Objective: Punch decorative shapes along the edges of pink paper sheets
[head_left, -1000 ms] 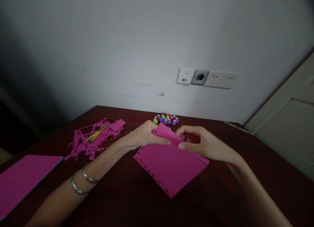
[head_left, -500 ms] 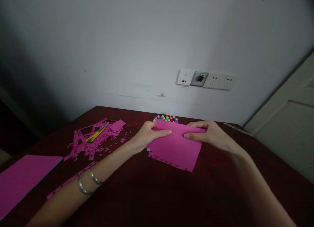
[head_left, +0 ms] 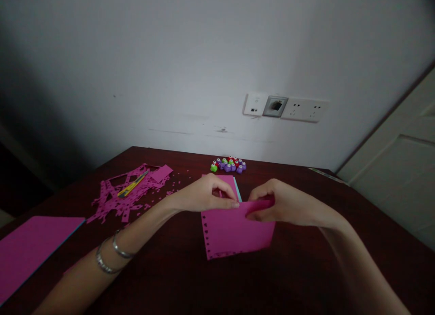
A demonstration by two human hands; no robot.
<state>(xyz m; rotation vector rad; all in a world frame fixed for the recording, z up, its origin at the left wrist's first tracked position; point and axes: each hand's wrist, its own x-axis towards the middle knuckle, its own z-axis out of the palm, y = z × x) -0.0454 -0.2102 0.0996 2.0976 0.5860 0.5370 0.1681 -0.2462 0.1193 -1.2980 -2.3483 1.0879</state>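
A pink sheet of paper [head_left: 238,231] with small punched holes along its left and lower edges hangs tilted between my hands. My left hand [head_left: 210,195] pinches its top edge, thumb in front. On the same edge, further right, my right hand [head_left: 272,201] grips the sheet between thumb and fingers. Behind it, another pink piece [head_left: 220,181] with a light blue edge lies on the table, partly covered by the sheet and my left hand. The sheet's right end is blurred.
Small eye-topped purple, green and red figures [head_left: 229,165] stand near the wall. On the left, a yellow utility knife [head_left: 133,184] rests on pink paper cut-outs [head_left: 115,201] and scraps. A stack of pink sheets [head_left: 41,242] lies at the table's left edge. Sockets [head_left: 304,110] are on the wall.
Both hands have come lower and nearer, and the sheet has turned and tipped with them. The pink piece behind it and more of the small figures now show.
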